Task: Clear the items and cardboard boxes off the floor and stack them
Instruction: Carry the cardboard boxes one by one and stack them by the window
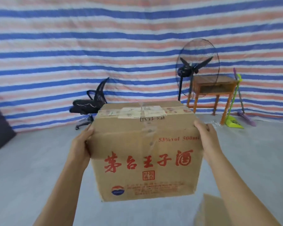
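Fingers (209, 128) of the right hand (206, 141) lie curled against the upper right side of the cardboard box (144, 154), thumb on the front corner; the left hand (79, 144) clamps the upper left edge, thumb forward, its remaining fingers hidden behind the side panel; both hands grasp the box. The box is held in the air above the grey floor (31, 168), centre of view, between the 2 forearms; taped top face up, printed face with 5 red characters toward the camera; the long axis of the visible face runs left to right, tilted slightly, right end higher. A second cardboard piece (209, 209), blurred, shows at lower right. Behind the box: office chair (85, 105), standing fan (196, 67), wooden table (227, 82).
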Available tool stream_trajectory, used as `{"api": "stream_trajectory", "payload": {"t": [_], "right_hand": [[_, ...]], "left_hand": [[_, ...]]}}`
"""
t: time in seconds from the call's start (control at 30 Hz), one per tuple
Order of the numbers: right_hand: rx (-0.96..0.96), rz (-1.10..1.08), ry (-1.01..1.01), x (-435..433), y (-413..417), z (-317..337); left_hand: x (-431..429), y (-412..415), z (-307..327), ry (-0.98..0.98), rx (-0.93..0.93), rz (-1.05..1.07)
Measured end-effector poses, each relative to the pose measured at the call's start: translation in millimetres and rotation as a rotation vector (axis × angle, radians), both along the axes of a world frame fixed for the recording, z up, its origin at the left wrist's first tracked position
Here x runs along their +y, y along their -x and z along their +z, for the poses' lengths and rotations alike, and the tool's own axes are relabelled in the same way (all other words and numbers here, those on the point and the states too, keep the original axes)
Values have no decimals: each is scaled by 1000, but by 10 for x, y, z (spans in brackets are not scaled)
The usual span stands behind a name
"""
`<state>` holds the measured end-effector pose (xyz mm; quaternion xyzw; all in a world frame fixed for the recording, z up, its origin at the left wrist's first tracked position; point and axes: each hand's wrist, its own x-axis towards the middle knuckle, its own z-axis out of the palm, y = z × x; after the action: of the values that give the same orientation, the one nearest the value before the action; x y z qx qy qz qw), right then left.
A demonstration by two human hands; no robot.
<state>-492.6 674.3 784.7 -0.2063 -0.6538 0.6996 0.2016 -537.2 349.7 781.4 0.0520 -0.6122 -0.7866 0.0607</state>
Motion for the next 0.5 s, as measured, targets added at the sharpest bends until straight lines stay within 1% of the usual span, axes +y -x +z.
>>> {"api": "stream_trajectory", "payload": {"t": [0.13,0.27,0.37,0.5], "right_hand": [[115,119,9,-896,355,455],[159,264,-7,-1703,652,757],[176,367,-22,-2264,849,873],[187,526,-42,-2970,1097,888]], "left_hand": [[-921,-209,459,53,167,85],[-1685,-417,790,67,282,208],[-2139,-593,906,112,315,324],[-2661,-792,905,95,298,525]]}}
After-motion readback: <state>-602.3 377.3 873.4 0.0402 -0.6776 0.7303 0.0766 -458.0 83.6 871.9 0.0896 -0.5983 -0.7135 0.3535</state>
